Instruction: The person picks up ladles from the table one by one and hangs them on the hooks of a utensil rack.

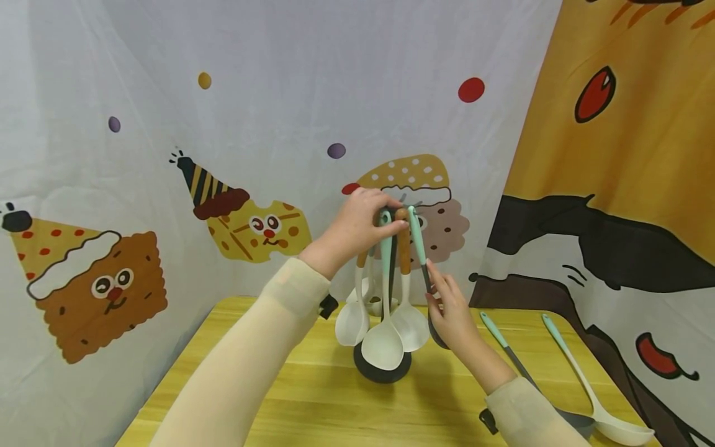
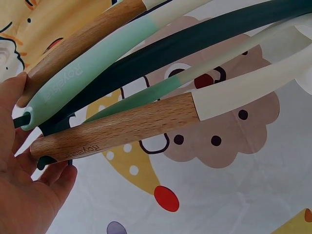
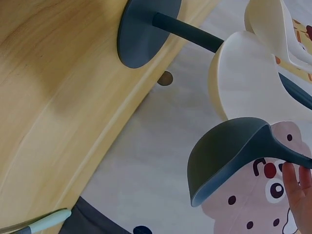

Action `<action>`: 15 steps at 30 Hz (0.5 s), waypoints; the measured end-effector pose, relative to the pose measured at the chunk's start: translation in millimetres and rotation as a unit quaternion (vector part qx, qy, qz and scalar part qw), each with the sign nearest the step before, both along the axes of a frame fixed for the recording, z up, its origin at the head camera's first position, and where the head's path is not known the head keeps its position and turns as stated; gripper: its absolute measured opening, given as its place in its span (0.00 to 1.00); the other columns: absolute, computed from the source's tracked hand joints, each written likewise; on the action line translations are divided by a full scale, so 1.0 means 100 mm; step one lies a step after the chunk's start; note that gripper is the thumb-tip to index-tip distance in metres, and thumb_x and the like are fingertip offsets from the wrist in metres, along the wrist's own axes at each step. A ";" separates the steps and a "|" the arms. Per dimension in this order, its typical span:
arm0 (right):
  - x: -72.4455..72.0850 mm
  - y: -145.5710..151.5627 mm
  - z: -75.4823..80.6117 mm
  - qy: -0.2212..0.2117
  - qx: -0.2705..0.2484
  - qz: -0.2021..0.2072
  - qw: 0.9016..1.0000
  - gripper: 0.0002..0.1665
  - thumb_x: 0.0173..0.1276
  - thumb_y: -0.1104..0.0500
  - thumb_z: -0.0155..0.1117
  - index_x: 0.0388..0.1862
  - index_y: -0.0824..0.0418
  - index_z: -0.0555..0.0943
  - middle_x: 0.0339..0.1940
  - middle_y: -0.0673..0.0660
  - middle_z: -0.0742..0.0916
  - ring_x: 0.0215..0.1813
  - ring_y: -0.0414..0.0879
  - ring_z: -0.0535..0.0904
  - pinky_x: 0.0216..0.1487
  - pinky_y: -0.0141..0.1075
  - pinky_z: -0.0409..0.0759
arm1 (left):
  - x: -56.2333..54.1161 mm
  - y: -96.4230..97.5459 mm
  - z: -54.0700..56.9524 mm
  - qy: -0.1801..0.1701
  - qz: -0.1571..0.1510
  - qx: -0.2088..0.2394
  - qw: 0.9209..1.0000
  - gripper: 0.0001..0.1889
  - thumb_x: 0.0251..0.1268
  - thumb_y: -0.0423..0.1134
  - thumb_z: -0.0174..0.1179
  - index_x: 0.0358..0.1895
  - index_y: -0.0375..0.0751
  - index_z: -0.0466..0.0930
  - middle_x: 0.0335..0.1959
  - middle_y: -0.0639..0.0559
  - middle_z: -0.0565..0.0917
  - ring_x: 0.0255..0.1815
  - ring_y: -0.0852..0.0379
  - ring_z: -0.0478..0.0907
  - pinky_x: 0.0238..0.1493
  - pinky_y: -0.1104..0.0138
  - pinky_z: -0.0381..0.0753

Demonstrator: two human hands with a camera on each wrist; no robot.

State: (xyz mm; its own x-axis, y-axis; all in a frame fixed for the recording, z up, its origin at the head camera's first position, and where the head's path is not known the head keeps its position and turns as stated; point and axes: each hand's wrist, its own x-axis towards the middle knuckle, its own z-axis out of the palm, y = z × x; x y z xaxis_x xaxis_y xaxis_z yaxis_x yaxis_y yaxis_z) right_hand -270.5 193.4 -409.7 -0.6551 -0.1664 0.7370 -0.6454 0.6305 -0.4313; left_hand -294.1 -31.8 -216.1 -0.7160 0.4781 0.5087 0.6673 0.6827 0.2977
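Note:
A dark utensil stand (image 1: 370, 370) holds several hanging kitchen tools with mint-green or wooden handles. My left hand (image 1: 363, 220) grips its top, the thumb and fingers around the handle ends. In the left wrist view the fingers curl behind a wooden handle (image 2: 146, 124) and the thumb touches another one. Lower down on the right side, my right hand (image 1: 454, 310) holds a dark ladle (image 3: 229, 151) by its neck. The ladle's mint handle (image 1: 416, 233) reaches up to the stand's top beside my left fingertips. A white ladle (image 1: 382, 346) hangs at the front.
On the right of the wooden table (image 1: 313, 403) lie a dark tool with a mint handle (image 1: 494, 329) and a white ladle (image 1: 620, 429). Behind the table hangs a cloth (image 1: 268, 124) with cartoon food prints.

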 end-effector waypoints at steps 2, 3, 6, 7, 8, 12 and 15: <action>0.00 0.01 0.00 -0.003 0.000 0.000 1.000 0.47 0.66 0.82 0.62 0.82 0.61 0.65 0.48 0.65 0.80 0.42 0.55 0.83 0.29 0.31 0.83 | 0.00 0.00 0.00 0.001 0.000 0.000 1.000 0.22 0.72 0.50 0.68 0.62 0.42 0.85 0.59 0.47 0.86 0.65 0.45 0.75 0.68 0.55 0.75; 0.01 0.01 0.01 -0.005 0.000 0.001 1.000 0.46 0.67 0.82 0.62 0.82 0.61 0.65 0.48 0.65 0.80 0.42 0.55 0.83 0.30 0.31 0.83 | 0.00 0.01 0.00 0.001 0.000 0.001 1.000 0.22 0.72 0.50 0.68 0.62 0.42 0.85 0.59 0.47 0.86 0.65 0.45 0.75 0.68 0.55 0.75; 0.01 0.02 0.01 -0.002 -0.001 0.002 1.000 0.45 0.67 0.80 0.62 0.82 0.60 0.66 0.49 0.64 0.80 0.42 0.55 0.82 0.30 0.31 0.83 | 0.00 0.01 -0.01 0.003 0.001 0.002 1.000 0.22 0.72 0.50 0.68 0.62 0.43 0.85 0.59 0.48 0.86 0.65 0.46 0.75 0.68 0.55 0.75; 0.01 0.03 0.01 -0.002 -0.001 0.003 1.000 0.45 0.67 0.80 0.62 0.81 0.60 0.66 0.49 0.64 0.80 0.42 0.55 0.82 0.30 0.31 0.84 | -0.01 0.01 -0.01 0.004 0.000 0.002 1.000 0.22 0.72 0.50 0.68 0.62 0.42 0.85 0.59 0.48 0.86 0.65 0.46 0.75 0.68 0.55 0.75; 0.01 0.03 0.01 0.000 -0.002 0.005 1.000 0.44 0.68 0.80 0.62 0.81 0.60 0.67 0.49 0.64 0.80 0.43 0.56 0.81 0.31 0.31 0.84 | -0.01 0.01 -0.02 0.005 0.001 0.003 1.000 0.21 0.73 0.49 0.68 0.62 0.43 0.85 0.59 0.48 0.86 0.65 0.46 0.75 0.69 0.54 0.74; 0.02 0.06 -0.01 -0.005 -0.003 0.005 1.000 0.44 0.68 0.80 0.63 0.81 0.60 0.68 0.50 0.63 0.81 0.44 0.54 0.81 0.35 0.34 0.87 | -0.01 0.01 -0.03 0.001 -0.001 0.007 1.000 0.21 0.73 0.49 0.67 0.62 0.42 0.85 0.58 0.48 0.86 0.66 0.45 0.74 0.70 0.54 0.74; 0.03 0.09 -0.02 -0.011 -0.003 0.000 1.000 0.43 0.69 0.78 0.63 0.80 0.59 0.69 0.50 0.63 0.81 0.45 0.51 0.81 0.39 0.35 0.88 | 0.00 0.02 -0.03 -0.003 0.000 0.007 1.000 0.20 0.74 0.50 0.66 0.62 0.43 0.85 0.58 0.48 0.86 0.66 0.46 0.74 0.69 0.54 0.75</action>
State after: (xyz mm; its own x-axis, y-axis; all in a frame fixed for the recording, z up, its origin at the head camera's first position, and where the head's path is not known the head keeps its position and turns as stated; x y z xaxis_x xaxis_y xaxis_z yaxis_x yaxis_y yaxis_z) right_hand -267.6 202.7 -411.6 -0.6714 -0.1623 0.7231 -0.6353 0.6285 -0.4487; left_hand -293.9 -30.1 -219.3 -0.7199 0.4705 0.5102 0.6647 0.6790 0.3117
